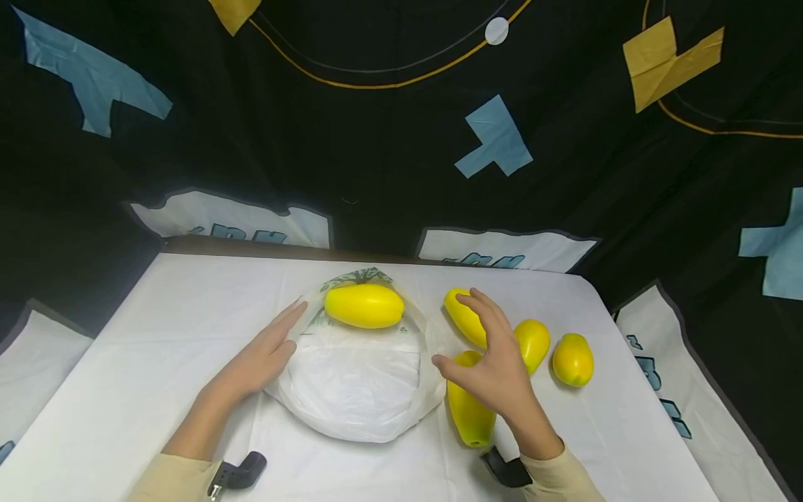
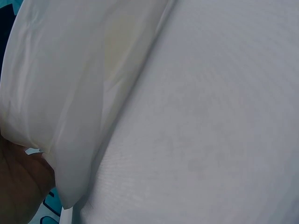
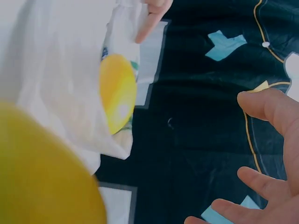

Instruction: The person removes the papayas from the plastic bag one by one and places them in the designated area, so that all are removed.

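A white plastic bag with green print lies on the table, its mouth spread open. One long yellow fruit rests at the far side of the mouth; the right wrist view also shows this fruit. My left hand has its fingers extended against the bag's left edge. In the left wrist view, the bag hides most of that hand. To the right of the bag, my right hand is held with fingers spread and holds nothing. It partly covers two long yellow fruits, one nearer and one farther.
Two smaller yellow fruits sit right of my right hand. A white cloth covers the table. Behind it hangs a black curtain with blue and gold shapes. Dark straps show at both wrists.
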{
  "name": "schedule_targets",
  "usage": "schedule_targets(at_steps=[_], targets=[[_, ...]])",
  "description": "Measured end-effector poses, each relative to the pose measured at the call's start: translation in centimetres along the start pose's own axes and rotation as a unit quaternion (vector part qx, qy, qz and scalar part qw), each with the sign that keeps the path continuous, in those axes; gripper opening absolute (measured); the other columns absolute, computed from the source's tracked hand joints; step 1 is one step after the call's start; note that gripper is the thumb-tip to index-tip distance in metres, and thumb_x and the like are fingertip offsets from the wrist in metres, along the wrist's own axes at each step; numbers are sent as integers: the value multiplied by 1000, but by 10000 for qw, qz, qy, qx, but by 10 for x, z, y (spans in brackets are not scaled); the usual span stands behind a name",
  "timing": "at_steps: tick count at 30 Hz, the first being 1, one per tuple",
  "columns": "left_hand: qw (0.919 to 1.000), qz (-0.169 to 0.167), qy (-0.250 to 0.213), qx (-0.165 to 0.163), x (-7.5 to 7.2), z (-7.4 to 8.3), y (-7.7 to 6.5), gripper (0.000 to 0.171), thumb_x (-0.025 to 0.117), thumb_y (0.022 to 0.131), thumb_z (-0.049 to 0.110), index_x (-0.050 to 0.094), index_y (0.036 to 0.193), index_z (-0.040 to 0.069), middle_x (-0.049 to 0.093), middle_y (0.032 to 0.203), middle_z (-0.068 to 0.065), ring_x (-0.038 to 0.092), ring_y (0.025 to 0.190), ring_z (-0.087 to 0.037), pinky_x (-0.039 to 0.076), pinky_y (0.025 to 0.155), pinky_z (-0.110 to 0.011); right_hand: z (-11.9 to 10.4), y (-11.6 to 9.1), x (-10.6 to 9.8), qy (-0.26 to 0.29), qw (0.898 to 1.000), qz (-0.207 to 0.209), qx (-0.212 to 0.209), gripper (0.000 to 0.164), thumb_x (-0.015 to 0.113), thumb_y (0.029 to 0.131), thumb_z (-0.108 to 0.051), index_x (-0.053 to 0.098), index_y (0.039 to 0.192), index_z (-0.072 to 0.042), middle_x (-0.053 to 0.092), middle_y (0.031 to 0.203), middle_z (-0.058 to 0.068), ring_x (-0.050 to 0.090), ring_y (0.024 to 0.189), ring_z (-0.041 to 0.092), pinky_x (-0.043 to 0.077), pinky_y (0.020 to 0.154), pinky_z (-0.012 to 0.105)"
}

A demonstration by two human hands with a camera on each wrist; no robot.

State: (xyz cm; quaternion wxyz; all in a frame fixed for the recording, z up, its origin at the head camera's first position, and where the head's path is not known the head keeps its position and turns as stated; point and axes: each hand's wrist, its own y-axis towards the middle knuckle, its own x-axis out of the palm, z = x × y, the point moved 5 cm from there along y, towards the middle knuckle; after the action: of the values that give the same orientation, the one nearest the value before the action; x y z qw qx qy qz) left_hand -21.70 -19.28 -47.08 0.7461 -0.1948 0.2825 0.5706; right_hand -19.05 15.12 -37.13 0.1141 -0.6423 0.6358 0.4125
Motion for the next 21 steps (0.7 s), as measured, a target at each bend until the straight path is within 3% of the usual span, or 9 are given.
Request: schedule_targets(at_steps=[21], targets=[[10000,-13,-14,2,0,0,1,60,35,99,4,19,156,9,11,162,-13,9,147,-36,11,117,-57,-19,26,17,-158,9991,-362,155,83,84,69,-38,46,142,-35,27,157,-6,35,138,25,42,101,58]])
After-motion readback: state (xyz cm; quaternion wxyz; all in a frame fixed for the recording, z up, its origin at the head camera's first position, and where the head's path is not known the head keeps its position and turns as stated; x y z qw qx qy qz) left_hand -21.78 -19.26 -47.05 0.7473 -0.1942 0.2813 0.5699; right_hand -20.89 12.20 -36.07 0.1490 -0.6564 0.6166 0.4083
